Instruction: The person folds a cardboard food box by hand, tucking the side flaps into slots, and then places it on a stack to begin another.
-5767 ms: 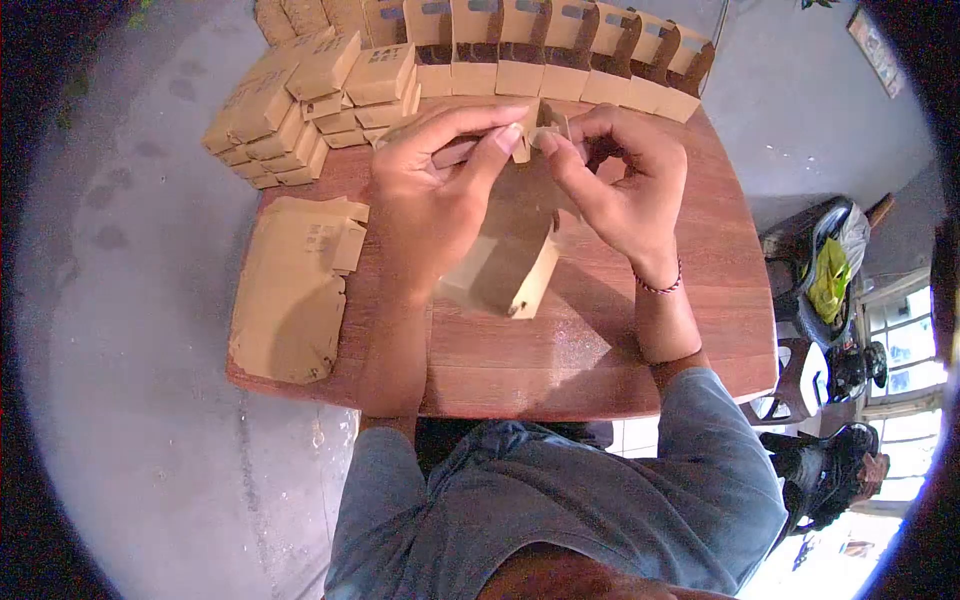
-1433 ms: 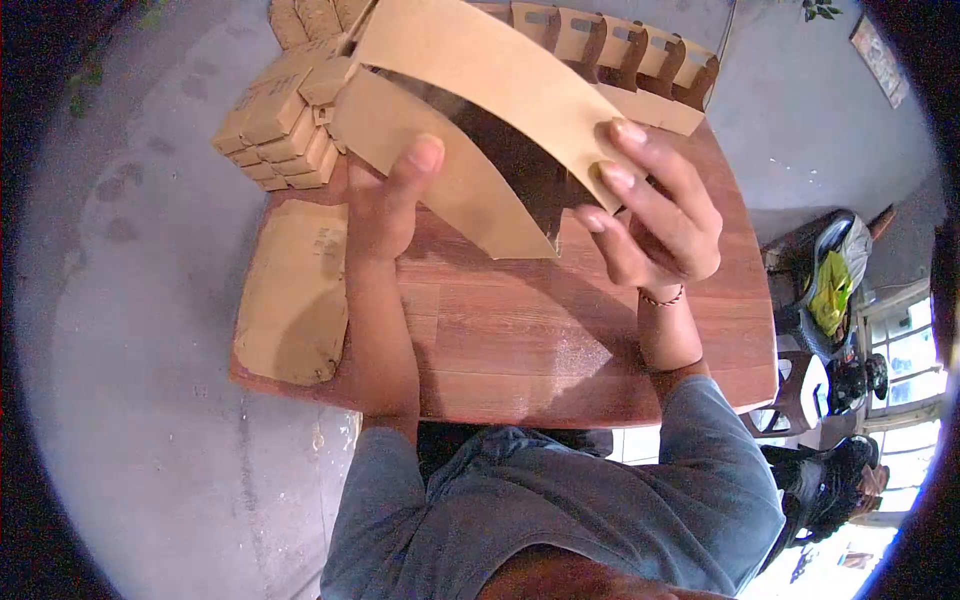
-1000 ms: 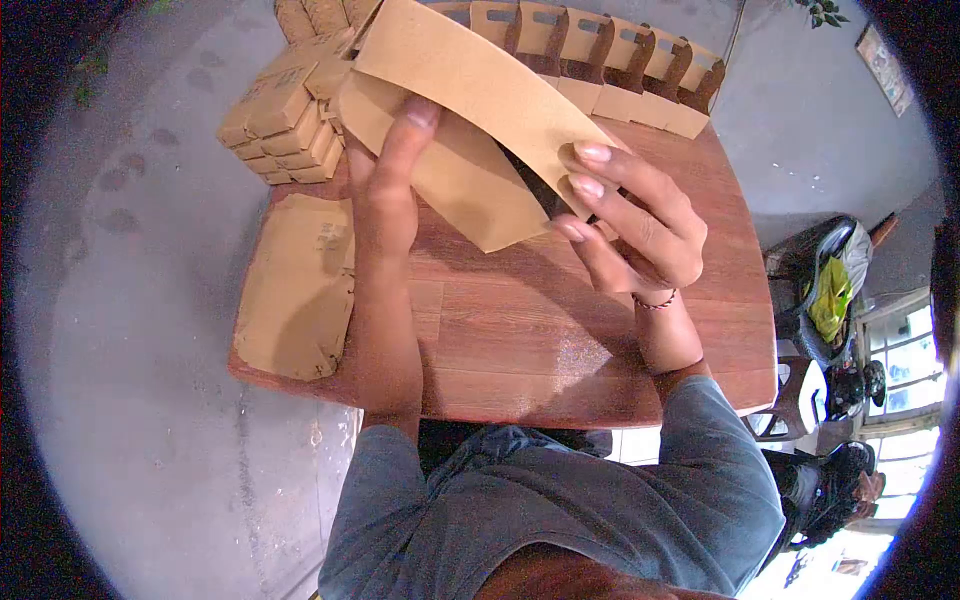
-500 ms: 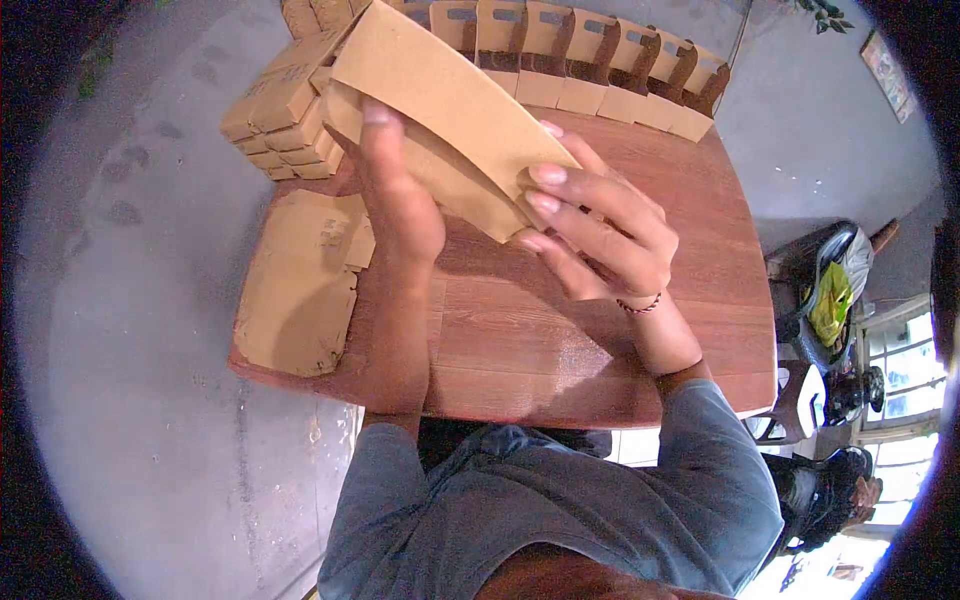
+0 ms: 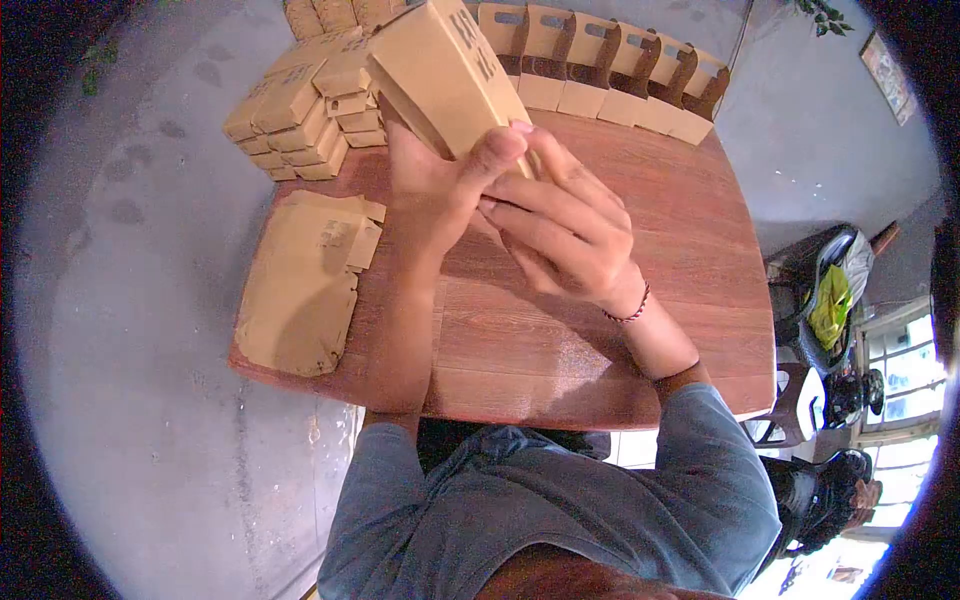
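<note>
A brown cardboard box [image 5: 440, 75] with black print on one narrow side is held up tilted above the table. My left hand [image 5: 432, 185] is closed around its lower left part, thumb across the near end. My right hand [image 5: 575, 220] is closed at the lower right end, its fingertips pressed to the edge beside my left thumb. The fingers hide much of that end. Left of my forearm lies a flat cardboard sheet [image 5: 295, 285] with cut edges and a small printed mark.
Bundles of folded cardboard boxes [image 5: 290, 110] are stacked at the table's back left. A row of several standing cartons with handle holes [image 5: 590, 75] lines the far edge of the wooden table [image 5: 600, 360]. A dark chair [image 5: 790, 405] stands to the right.
The box has been turned so its printed side shows, and its open-looking gap has narrowed. My right hand has moved left and slightly down, closer to my left thumb.
</note>
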Motion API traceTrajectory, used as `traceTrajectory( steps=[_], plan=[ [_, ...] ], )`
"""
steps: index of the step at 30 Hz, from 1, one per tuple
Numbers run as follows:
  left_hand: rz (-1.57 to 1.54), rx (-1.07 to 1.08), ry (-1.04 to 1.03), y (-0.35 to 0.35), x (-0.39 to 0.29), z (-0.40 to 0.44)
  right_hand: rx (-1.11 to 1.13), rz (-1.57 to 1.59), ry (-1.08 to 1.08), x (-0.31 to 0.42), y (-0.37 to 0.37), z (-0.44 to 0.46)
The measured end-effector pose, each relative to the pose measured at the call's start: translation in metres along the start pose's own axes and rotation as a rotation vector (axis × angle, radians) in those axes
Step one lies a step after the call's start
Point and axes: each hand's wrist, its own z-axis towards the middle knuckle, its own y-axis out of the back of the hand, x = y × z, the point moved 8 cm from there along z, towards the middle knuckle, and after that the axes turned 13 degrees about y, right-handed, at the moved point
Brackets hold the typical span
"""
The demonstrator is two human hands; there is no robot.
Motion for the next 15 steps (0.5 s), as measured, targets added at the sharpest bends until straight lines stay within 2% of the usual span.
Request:
traceTrajectory(
  steps=[1, 2, 4, 5, 7, 8, 11, 13, 14, 15],
  plan=[
    [0.064, 0.079, -0.102, -0.008, -0.012, -0.001, 0.03, -0.008, 0.015, 0.0, -0.003, -0.001],
    [0.064, 0.079, -0.102, -0.008, -0.016, -0.001, 0.029, -0.007, 0.015, 0.0, -0.002, 0.001],
    [0.047, 0.026, 0.101, 0.0, -0.008, 0.004, 0.109, 0.13, -0.004, 0.001, -0.007, 0.003],
    [0.048, 0.026, 0.1, 0.0, -0.01, 0.005, 0.108, 0.13, -0.004, 0.0, -0.008, 0.0],
    [-0.194, 0.061, 0.252, 0.0, 0.0, 0.008, 0.059, 0.337, 0.021, -0.001, -0.008, -0.007],
    [-0.211, 0.047, 0.262, -0.001, 0.002, 0.008, 0.06, 0.337, 0.021, -0.003, -0.004, -0.009],
    [-0.229, 0.095, 0.236, -0.006, 0.005, 0.009, -0.039, 0.294, -0.054, -0.016, 0.014, -0.003],
    [-0.212, 0.088, 0.198, -0.01, 0.002, 0.008, -0.337, -0.046, -0.167, -0.032, 0.041, -0.002],
    [-0.199, 0.115, 0.192, -0.012, 0.003, 0.007, -0.306, -0.182, -0.26, -0.044, 0.043, -0.007],
    [-0.188, 0.142, 0.184, -0.014, 0.004, 0.007, -0.304, -0.178, -0.258, -0.043, 0.042, -0.006]
  ],
)
